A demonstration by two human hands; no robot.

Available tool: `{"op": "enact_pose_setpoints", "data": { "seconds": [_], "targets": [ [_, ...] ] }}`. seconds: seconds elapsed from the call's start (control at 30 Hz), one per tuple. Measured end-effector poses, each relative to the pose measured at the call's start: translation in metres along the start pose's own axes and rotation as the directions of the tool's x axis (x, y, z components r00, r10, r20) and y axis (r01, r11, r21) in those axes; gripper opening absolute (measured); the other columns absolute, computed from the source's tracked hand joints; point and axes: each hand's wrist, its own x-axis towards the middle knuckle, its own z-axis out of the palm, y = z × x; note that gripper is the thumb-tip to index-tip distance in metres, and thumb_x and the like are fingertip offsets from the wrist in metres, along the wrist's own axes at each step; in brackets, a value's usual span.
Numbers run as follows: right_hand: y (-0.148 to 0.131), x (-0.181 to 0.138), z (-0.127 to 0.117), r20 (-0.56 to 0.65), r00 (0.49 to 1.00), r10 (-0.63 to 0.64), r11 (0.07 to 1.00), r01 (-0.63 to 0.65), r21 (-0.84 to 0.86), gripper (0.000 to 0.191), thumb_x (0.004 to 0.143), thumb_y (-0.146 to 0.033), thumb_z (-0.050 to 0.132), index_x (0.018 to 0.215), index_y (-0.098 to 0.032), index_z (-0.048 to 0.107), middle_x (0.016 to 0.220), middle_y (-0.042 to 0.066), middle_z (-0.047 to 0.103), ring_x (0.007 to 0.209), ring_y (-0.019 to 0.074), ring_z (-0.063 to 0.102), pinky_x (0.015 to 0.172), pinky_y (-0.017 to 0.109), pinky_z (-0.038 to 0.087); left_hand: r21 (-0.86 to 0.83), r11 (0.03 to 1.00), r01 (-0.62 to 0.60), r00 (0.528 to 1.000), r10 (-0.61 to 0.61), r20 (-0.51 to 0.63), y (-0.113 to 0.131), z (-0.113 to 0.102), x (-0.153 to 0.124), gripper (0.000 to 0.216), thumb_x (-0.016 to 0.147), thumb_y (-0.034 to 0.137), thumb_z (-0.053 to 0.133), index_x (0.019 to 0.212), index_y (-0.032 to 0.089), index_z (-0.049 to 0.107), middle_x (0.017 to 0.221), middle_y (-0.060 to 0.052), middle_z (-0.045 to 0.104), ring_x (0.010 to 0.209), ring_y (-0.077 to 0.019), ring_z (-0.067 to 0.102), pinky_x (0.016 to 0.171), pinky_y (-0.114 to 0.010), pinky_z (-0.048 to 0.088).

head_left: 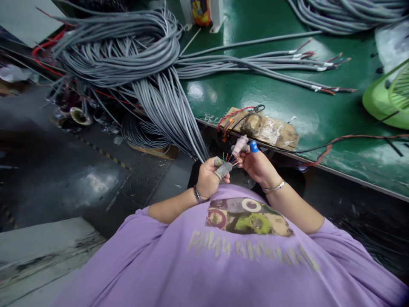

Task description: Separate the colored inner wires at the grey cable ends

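Observation:
My left hand (211, 175) is closed on the end of a grey cable, with grey coverings on its thumb and a finger. Thin coloured wires (227, 158), among them green, red and blue ones, fan out of its grip. Close by on the right, my right hand (257, 165) has its lower fingertips pinched at the tips of these wires. A blue cover sits on one of its digits, and a pale pink wrapped finger is blurred. Most of the cable in my left hand is hidden by the fingers.
Large coils of grey cable (121, 51) lie at the left of the green table (322, 115), strands hanging over its edge. Stripped cable ends (316, 66) stretch across it. A worn wooden block (271, 130) sits at the front edge; a green fan (388, 96) is right.

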Motion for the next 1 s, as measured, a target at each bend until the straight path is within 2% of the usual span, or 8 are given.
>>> {"op": "enact_pose_setpoints", "data": {
  "seconds": [0.1,0.23,0.5,0.67,0.83,1.0],
  "targets": [
    [0.001,0.002,0.005,-0.01,0.998,-0.061,0.998,0.061,-0.014,0.054,0.069,-0.07,0.074,0.08,-0.018,0.067,0.068,-0.001,0.059,0.056,0.009,0.047,0.051,0.023,0.039,0.011,0.999,-0.041,0.999,0.041,-0.015,0.001,0.003,0.001,0.037,0.072,0.048,0.079,0.071,0.018,0.057,0.053,0.005,0.06,0.039,-0.0067,0.054,0.04,-0.017,0.046],
    [0.002,0.005,0.01,-0.053,0.996,-0.068,0.998,0.069,0.011,0.049,0.066,-0.063,0.081,0.076,-0.018,0.066,0.06,-0.004,0.054,0.053,0.0074,0.043,0.051,0.022,0.037,0.011,0.998,-0.068,0.997,0.068,-0.034,0.004,0.007,0.004,0.039,0.071,0.049,0.079,0.071,0.018,0.056,0.053,0.005,0.06,0.038,-0.0063,0.051,0.039,-0.017,0.044],
    [-0.004,0.007,0.021,-0.123,0.992,0.006,0.984,0.016,0.176,0.047,0.068,-0.063,0.08,0.079,-0.019,0.067,0.066,-0.004,0.06,0.056,0.0075,0.048,0.053,0.022,0.04,0.041,0.998,-0.05,0.994,0.054,-0.096,0.003,0.01,0.009,0.04,0.069,0.05,0.08,0.073,0.018,0.056,0.053,0.006,0.059,0.038,-0.0057,0.049,0.038,-0.016,0.042],
    [0.0,0.011,0.02,-0.159,0.986,-0.047,0.984,0.073,0.162,0.044,0.073,-0.063,0.076,0.076,-0.02,0.065,0.065,-0.002,0.061,0.059,0.0102,0.05,0.056,0.025,0.042,0.092,0.995,-0.033,0.995,0.042,-0.09,0.006,0.013,0.009,0.043,0.07,0.052,0.078,0.069,0.018,0.053,0.052,0.005,0.058,0.039,-0.0056,0.049,0.038,-0.016,0.041],
    [0.005,0.01,0.017,-0.109,0.993,-0.047,0.991,0.061,0.122,0.05,0.076,-0.072,0.067,0.082,-0.022,0.067,0.071,-0.001,0.066,0.064,0.0118,0.055,0.059,0.025,0.045,0.094,0.995,-0.036,0.995,0.044,-0.085,0.005,0.013,0.008,0.043,0.069,0.053,0.079,0.068,0.018,0.053,0.052,0.005,0.058,0.038,-0.0058,0.049,0.038,-0.017,0.041],
    [0.002,0.004,0.006,-0.006,0.998,0.07,0.991,-0.069,0.118,0.062,0.074,-0.082,0.057,0.08,-0.021,0.066,0.076,0.002,0.069,0.063,0.0118,0.059,0.056,0.023,0.049,0.091,0.996,-0.018,0.996,0.025,-0.086,0.003,0.005,0.002,0.042,0.07,0.053,0.078,0.069,0.018,0.054,0.051,0.005,0.059,0.038,-0.006,0.05,0.039,-0.017,0.041]
  ]
}}
